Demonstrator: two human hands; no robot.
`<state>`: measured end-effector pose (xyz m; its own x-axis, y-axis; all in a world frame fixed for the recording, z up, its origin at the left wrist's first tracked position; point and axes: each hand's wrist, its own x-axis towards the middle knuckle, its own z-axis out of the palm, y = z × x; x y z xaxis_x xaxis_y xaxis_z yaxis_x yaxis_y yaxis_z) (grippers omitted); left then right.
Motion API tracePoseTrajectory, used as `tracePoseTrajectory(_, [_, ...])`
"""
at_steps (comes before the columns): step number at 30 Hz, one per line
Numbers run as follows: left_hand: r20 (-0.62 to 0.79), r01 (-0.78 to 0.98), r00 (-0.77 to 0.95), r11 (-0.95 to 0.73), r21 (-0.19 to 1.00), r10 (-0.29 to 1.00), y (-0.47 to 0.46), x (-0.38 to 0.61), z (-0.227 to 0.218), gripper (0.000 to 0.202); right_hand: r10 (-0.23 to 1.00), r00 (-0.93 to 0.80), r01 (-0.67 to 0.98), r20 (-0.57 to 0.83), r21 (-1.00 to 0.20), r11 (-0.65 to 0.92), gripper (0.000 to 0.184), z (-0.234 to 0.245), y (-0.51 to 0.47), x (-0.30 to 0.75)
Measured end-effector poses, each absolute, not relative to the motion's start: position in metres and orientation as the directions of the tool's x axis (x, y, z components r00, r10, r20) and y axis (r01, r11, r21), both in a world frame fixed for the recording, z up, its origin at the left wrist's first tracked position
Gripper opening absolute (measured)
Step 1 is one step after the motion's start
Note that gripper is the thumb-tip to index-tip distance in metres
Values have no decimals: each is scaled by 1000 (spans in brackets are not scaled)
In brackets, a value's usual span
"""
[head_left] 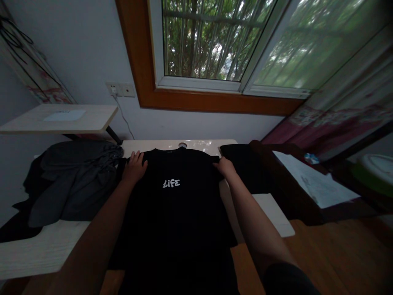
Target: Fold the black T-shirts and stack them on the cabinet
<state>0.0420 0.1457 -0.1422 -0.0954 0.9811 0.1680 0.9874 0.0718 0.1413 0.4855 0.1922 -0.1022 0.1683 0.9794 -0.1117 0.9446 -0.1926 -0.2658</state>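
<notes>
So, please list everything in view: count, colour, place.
shirt: one, black, centre
clothes pile: one, grey-black, left
dark cloth: one visible, black, right
tabletops: count unclear, whitish, beneath clothes
shelf: one, pale, left
papers: two visible, white, left and right
furniture: one, brown, right
small item: one, bluish, right
round object: one, green-white, right
window: one, white, top
curtains: two, pale-red, both sides
sockets: two, white, wall
cables: several, white, black, left
floor: one, brown, below
left hand: one, shirt's upper left
right hand: one, shirt's upper right

Black shirt (181, 217) spread out, left fingers (137, 155), right fingers (223, 159) at sleeves
</notes>
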Motion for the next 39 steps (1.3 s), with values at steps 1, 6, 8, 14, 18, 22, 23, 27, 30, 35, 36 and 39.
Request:
tracePoseTrajectory(1, [170,987,-98,74,142,981,146,42,-143,61,979,167,939,-118,-284,-194,35,-102,194,487])
tracePoseTrajectory(6, [243,988,-82,47,148,967,144,43,-144,57,971,234,900,-44,-368,-234,34,-96,192,496])
tracePoseTrajectory(8, [317,989,-31,-18,150,948,141,45,-142,55,965,260,879,-20,-410,-245,37,-93,187,501])
tracePoseTrajectory(14, [430,936,206,-305,176,879,129,83,-127,44,961,264,839,82,-512,-186,34,-95,176,507])
tracePoseTrajectory(18, [407,860,362,-469,201,839,122,132,-120,40,928,285,762,240,-644,-67,32,-100,173,507])
tracePoseTrajectory(22, [353,803,451,-545,241,820,117,174,-121,41,921,278,680,274,-733,13,27,-104,173,509])
tracePoseTrajectory(23, [333,801,457,-544,249,825,116,182,-122,42,920,279,660,276,-751,26,26,-105,174,510])
tracePoseTrajectory(27, [255,807,465,-524,272,848,113,208,-127,45,923,308,609,229,-793,-6,28,-112,175,513])
tracePoseTrajectory(30, [214,803,489,-533,266,845,112,222,-129,47,924,332,607,187,-793,-58,30,-116,175,516])
tracePoseTrajectory(35, [193,789,524,-558,258,829,116,245,-130,50,927,348,636,138,-761,-125,27,-119,173,527])
tracePoseTrajectory(36, [192,785,528,-561,263,828,117,249,-130,51,930,347,632,119,-762,-138,27,-119,172,529])
tracePoseTrajectory(39, [207,766,533,-572,294,821,120,262,-132,50,933,350,603,86,-782,-154,31,-119,168,531])
